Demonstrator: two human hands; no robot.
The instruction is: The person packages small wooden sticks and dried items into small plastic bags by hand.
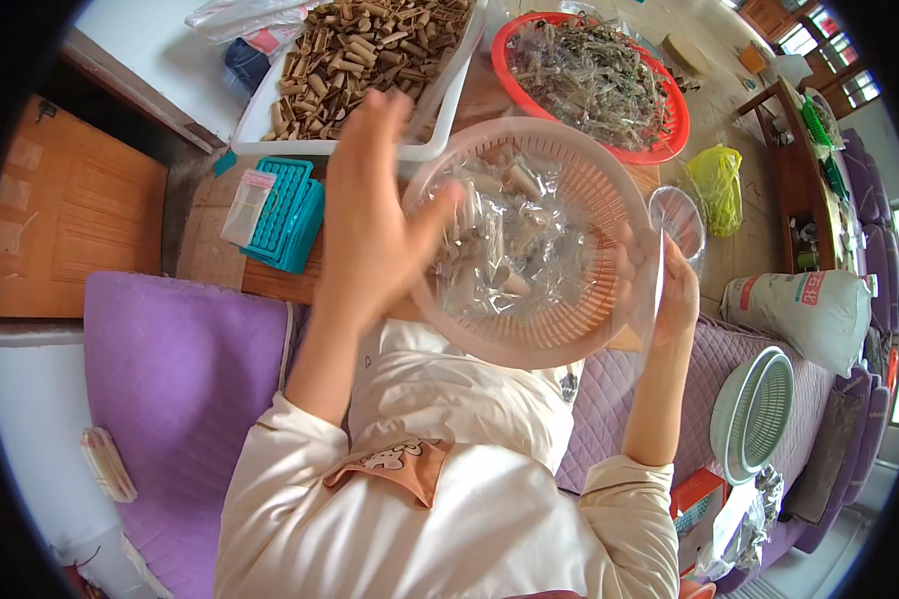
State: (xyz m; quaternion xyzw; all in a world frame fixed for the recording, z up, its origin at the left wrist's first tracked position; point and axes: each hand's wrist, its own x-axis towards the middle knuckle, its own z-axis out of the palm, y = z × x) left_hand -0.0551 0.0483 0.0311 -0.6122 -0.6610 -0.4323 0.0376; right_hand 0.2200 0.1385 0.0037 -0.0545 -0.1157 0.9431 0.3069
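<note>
A pale pink slotted plastic basket point(559, 334) is held tilted in front of my body. Inside it lie clear plastic packets point(494, 235), some with short tan tube-like pieces in them. My right hand point(674, 290) grips the basket at its right side, and its fingers show faintly through the wall. My left hand point(375, 210), slightly blurred, is raised at the basket's left rim with fingers apart and nothing in them. Its thumb reaches over the rim; whether it touches the basket I cannot tell.
A white tray point(315, 147) of brown tube pieces stands at the back left, beside a red basket point(681, 130) of clear packets with grey-green contents. Teal trays point(285, 225) lie left. On the right are a yellow bag point(714, 190), a white sack point(804, 309) and pale green baskets point(734, 409).
</note>
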